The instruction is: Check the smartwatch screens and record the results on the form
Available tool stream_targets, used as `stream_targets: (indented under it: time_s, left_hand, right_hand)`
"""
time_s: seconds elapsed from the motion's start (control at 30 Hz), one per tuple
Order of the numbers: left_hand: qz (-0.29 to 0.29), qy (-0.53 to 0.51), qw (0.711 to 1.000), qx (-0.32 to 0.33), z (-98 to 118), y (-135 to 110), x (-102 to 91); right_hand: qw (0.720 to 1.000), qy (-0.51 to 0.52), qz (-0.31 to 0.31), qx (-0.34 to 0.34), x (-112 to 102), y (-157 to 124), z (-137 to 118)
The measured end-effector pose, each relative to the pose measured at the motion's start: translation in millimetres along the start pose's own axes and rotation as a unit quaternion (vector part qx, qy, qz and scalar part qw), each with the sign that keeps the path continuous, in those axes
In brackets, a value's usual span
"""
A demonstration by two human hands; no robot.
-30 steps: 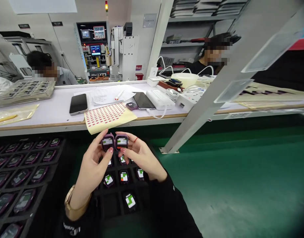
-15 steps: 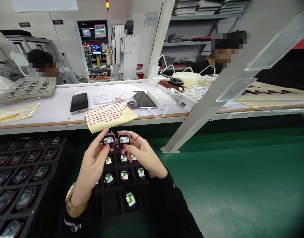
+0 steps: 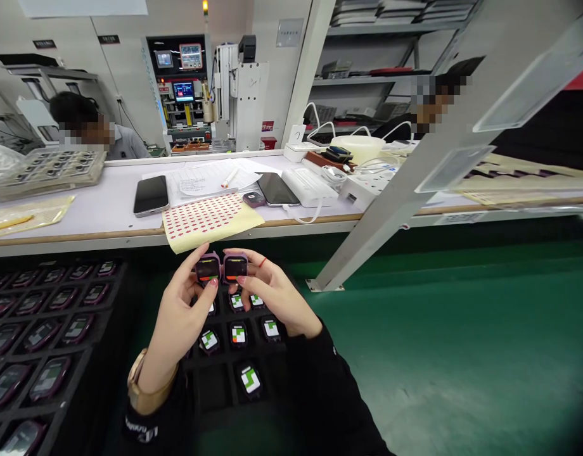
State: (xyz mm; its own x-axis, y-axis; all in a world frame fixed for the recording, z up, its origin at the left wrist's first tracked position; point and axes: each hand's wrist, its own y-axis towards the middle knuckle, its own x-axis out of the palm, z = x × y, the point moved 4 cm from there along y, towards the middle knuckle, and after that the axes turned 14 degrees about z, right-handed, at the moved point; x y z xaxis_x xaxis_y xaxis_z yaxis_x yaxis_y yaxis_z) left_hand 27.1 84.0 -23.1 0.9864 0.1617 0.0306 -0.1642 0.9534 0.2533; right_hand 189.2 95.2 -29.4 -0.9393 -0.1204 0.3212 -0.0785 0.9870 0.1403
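Observation:
My left hand [image 3: 180, 320] pinches a small purple watch body [image 3: 207, 269] whose screen is dark with a red and green strip. Right beside it, my right hand [image 3: 272, 294] grips a second purple watch body [image 3: 235, 268] with the same dark screen. Both are held side by side above a black compartment tray [image 3: 215, 386]. Several watch bodies [image 3: 249, 379] with lit green and white screens sit in that tray under my hands.
A second black tray [image 3: 39, 354] of watch bodies lies at the left. On the white bench behind are a yellow sheet of red stickers [image 3: 210, 220], two phones [image 3: 151, 195], papers and a power strip [image 3: 367, 187]. A slanted grey post [image 3: 396, 190] crosses at right. Two other people sit beyond the bench.
The screens of the two held watch bodies went from a bright green and white pattern to dark with a red and green strip. My hands rose slightly.

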Motion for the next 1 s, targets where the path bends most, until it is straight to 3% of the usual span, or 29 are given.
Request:
stream_targets:
  time_s: [1.0]
  left_hand:
    - [0.011, 0.015, 1.0, 0.019, 2.5, 0.8, 2.2]
  right_hand:
    - [1.0, 0.009, -0.017, 0.003, -2.6, 1.3, 3.9]
